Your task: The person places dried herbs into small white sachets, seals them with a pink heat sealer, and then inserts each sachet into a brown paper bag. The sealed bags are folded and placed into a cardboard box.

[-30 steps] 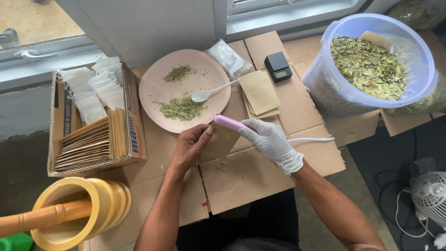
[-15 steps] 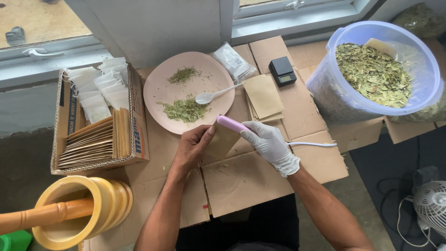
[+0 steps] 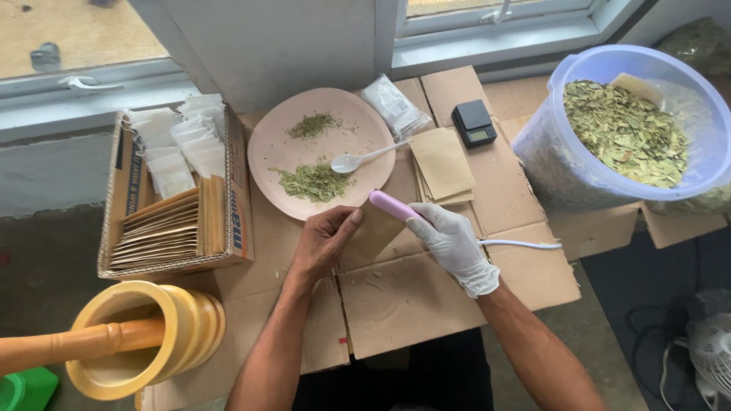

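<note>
Little has shifted since the earlier frames: both hands stay on the same brown packet (image 3: 378, 230), and the view has drifted only slightly. Left hand (image 3: 324, 242), bare, fingers curled, pinches the left edge of the flat paper packet and holds it on the cardboard sheet (image 3: 396, 304). Right hand (image 3: 454, 245), in a thin white glove, is closed round a slim pink tool (image 3: 394, 205), rod-shaped and smooth, with a white cord (image 3: 525, 245) trailing right. Tool tip lies on the packet's far edge. Hands are close together, each clamped on its own thing.

Just beyond the packet: round pink plate (image 3: 266, 144), matte, carrying two small heaps of crushed green leaf (image 3: 314, 183). White plastic spoon (image 3: 362, 159) rests on the plate, handle pointing right. Right of the plate, a stack of flat brown envelopes (image 3: 442, 162); beyond it, a clear crinkled plastic bag (image 3: 392, 105) and a small black pocket scale (image 3: 474, 122).

Far right: large translucent bluish tub (image 3: 563, 171), round, full of dry whole leaves, pale green and brittle-looking.

Left: open cardboard box (image 3: 240, 213) with upright brown envelopes and small white sachets (image 3: 179, 144) filed in rows.

Near left: yellow mortar (image 3: 186, 320), glossy, thick-walled, with a turned wooden pestle (image 3: 68, 346) lying across it. White fan (image 3: 708, 346) at near right, partly cut off.
</note>
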